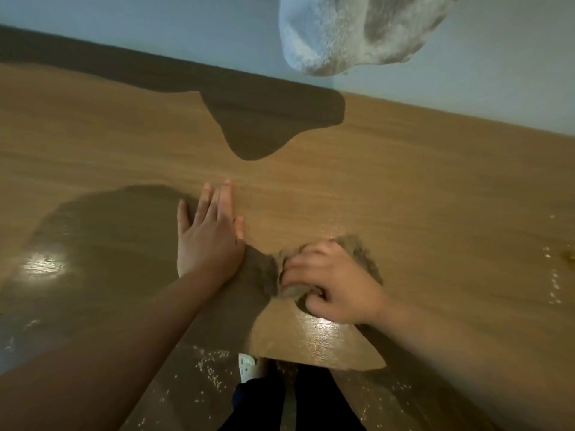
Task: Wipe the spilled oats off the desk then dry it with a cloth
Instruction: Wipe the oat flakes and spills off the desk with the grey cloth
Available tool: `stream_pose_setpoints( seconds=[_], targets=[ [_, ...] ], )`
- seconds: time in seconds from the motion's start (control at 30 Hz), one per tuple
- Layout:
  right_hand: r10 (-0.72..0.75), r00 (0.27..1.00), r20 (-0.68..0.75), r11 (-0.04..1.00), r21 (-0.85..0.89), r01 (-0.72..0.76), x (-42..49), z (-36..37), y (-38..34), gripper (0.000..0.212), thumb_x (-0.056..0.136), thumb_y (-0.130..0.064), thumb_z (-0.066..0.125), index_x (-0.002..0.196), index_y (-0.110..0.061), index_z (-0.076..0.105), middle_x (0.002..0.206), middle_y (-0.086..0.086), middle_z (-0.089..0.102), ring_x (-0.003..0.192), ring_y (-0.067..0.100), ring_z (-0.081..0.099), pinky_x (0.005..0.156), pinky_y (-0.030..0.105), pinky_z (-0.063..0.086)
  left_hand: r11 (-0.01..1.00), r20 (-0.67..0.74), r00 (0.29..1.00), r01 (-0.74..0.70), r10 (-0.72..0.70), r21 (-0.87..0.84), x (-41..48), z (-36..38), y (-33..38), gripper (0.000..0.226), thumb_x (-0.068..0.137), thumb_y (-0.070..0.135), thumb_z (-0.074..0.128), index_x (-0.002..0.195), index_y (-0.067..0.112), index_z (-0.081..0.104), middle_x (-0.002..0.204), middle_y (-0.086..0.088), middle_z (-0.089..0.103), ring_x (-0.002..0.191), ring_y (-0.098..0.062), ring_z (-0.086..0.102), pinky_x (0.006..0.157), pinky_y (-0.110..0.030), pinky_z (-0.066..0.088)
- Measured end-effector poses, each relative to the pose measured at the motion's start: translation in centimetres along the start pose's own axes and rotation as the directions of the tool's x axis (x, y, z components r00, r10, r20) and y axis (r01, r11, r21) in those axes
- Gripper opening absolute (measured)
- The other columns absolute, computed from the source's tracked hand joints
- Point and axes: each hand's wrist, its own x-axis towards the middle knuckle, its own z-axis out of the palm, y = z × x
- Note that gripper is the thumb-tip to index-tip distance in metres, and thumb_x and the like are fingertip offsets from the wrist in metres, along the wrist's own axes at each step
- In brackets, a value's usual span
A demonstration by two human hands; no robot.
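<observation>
The wooden desk [404, 169] fills most of the view. My right hand [337, 284] grips a bunched tan cloth [361, 253] and holds it down on the desk near the front edge. My left hand [208, 234] lies flat on the desk just left of the cloth, fingers straight and pointing away from me. A few pale oat flakes [553, 281] lie on the desk at the far right. The desk surface shines wet beside my right wrist.
A white fluffy cloth [348, 29] hangs against the pale wall above the desk's back edge. Below the front edge, scattered oats [213, 373] lie on the floor beside my foot in a white sandal [249, 367].
</observation>
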Motion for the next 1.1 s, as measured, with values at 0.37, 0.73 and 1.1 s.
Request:
stream_pose_setpoints(
  seconds=[0.37, 0.73, 1.1],
  targets=[
    [0.383, 0.886, -0.261, 0.911, -0.052, -0.409, -3.4, 1.1, -2.2, 0.039, 0.073, -0.026, 0.046, 0.106, -0.022, 0.067, 0.112, -0.007, 0.064, 0.095, 0.021, 0.05, 0.083, 0.038, 0.038, 0.958, 0.138, 0.968, -0.232, 0.21, 0.171, -2.3, 0.5, 1.2, 0.052, 0.101, 0.032, 0.015, 0.151, 0.019, 0.008, 0.159, 0.004, 0.004, 0.145, -0.015, -0.004, 0.116, -0.044, 0.001],
    [0.714, 0.51, -0.479, 0.614, 0.079, -0.785, -12.1, -0.9, -1.6, 0.039, 0.084, -0.019, 0.055, 0.122, -0.026, 0.057, 0.124, -0.008, 0.054, 0.114, 0.013, 0.041, 0.101, 0.036, 0.032, 0.897, 0.261, 0.908, -0.386, 0.328, 0.216, -8.5, 2.7, 7.6, 0.055, 0.099, 0.042, 0.006, 0.148, 0.024, -0.011, 0.157, 0.006, -0.013, 0.143, -0.016, -0.017, 0.115, -0.044, -0.009],
    [0.711, 0.5, -0.494, 0.595, 0.044, -0.803, -24.7, -4.5, 2.6, 0.041, 0.085, -0.023, 0.055, 0.127, -0.025, 0.052, 0.126, -0.006, 0.052, 0.109, 0.009, 0.037, 0.096, 0.03, 0.031, 0.928, 0.234, 0.921, -0.349, 0.313, 0.133, -13.9, 7.6, 22.7, 0.055, 0.1, 0.042, 0.009, 0.15, 0.025, -0.004, 0.157, 0.007, -0.008, 0.144, -0.017, -0.014, 0.117, -0.046, -0.006]
  ],
)
